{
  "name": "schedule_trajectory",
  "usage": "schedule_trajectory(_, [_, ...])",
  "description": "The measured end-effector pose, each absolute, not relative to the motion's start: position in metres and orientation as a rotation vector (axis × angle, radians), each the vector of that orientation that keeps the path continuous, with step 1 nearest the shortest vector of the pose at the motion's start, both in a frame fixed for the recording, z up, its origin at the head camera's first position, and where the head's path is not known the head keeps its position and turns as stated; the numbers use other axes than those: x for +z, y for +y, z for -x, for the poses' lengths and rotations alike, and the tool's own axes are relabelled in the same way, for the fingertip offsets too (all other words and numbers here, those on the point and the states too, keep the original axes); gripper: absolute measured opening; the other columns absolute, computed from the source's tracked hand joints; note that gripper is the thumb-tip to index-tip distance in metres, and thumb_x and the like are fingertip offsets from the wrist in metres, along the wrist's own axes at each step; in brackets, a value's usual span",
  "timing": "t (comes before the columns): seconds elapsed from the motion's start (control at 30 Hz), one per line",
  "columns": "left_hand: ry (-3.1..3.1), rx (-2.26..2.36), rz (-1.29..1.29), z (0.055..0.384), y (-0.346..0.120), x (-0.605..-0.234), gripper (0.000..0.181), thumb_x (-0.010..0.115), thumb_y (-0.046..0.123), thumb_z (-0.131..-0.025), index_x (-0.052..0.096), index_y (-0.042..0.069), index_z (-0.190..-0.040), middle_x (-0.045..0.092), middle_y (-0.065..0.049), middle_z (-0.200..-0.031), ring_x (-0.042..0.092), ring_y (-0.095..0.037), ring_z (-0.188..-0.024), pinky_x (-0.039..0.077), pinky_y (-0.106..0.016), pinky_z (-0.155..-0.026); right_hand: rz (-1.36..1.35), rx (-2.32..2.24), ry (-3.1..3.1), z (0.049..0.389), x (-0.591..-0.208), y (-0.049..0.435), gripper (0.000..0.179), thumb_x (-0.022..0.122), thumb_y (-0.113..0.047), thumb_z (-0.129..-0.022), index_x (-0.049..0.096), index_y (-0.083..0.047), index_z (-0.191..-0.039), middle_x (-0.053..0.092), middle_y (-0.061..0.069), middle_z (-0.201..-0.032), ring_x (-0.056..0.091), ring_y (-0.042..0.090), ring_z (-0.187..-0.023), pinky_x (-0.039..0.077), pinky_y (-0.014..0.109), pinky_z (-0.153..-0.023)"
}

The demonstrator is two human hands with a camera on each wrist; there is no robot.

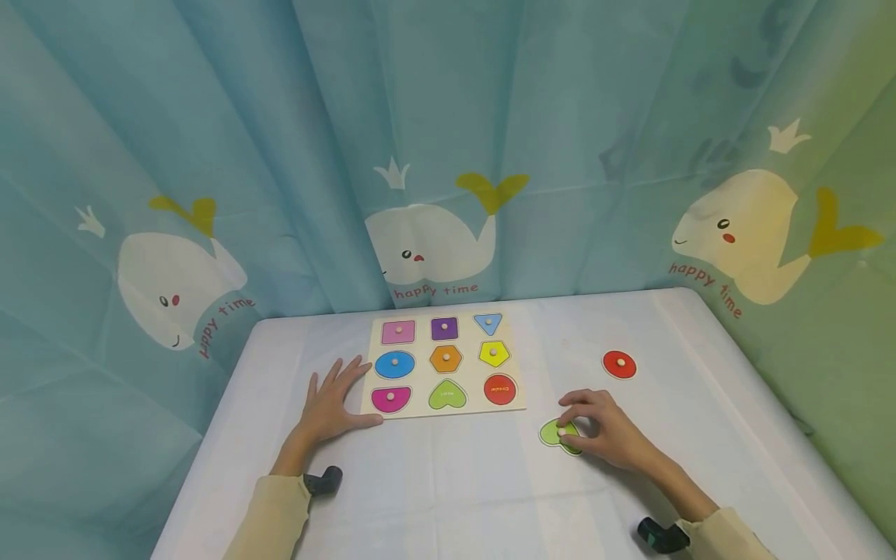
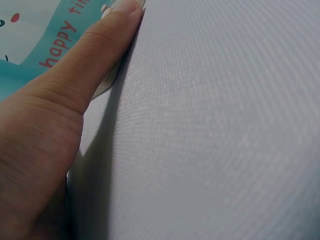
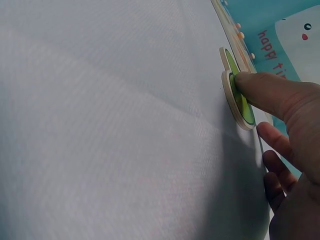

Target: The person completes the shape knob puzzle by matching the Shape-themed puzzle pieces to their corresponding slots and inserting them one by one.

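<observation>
A wooden peg puzzle board (image 1: 420, 406) lies at the back of the table, with knobbed shapes in several colours. My left hand (image 1: 329, 408) rests at its left edge, fingers spread and the thumb along the lower left corner. On the board, the green heart spot (image 1: 447, 394) and the red circle spot (image 1: 500, 390) show printed words and no knob. To the right of the board, my right hand (image 1: 607, 435) pinches a green heart puzzle piece (image 1: 550, 432) by its knob. In the right wrist view, the heart piece (image 3: 245, 113) sits tilted close over the cloth.
A red round puzzle piece (image 1: 619, 365) with a knob lies on the white-covered table (image 1: 434, 482), beyond my right hand. A blue-green curtain (image 1: 448, 117) with whale prints hangs behind and beside the table. Dark wrist devices (image 1: 323, 481) sit at both cuffs.
</observation>
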State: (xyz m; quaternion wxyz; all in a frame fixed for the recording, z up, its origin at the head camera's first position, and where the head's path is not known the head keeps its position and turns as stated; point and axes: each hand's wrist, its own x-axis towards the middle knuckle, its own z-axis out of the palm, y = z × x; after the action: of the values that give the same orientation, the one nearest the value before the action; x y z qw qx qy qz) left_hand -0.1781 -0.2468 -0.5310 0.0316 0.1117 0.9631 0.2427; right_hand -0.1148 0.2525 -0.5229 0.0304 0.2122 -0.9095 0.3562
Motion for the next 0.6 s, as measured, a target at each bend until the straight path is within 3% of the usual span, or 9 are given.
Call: schedule_trajectory(0.6, [2.957,0.764,-0.359,0.1793,-0.2496,-0.5335,0.104,0.085,0.062,-0.071,0.044,0.019,-0.156,0.032,-0.013,-0.166,0.014,-0.044,-0.155,-0.004,-0.075,-0.116,-0.594,1.100,-2.845,0.1150,-0.5234,0.2515,0.027,0.091,-0.017,-0.078,0.075,-0.037,-0.086,0.067,-0.003,-0.119,0.051,0.024,-0.113,0.047,0.051,-0.093])
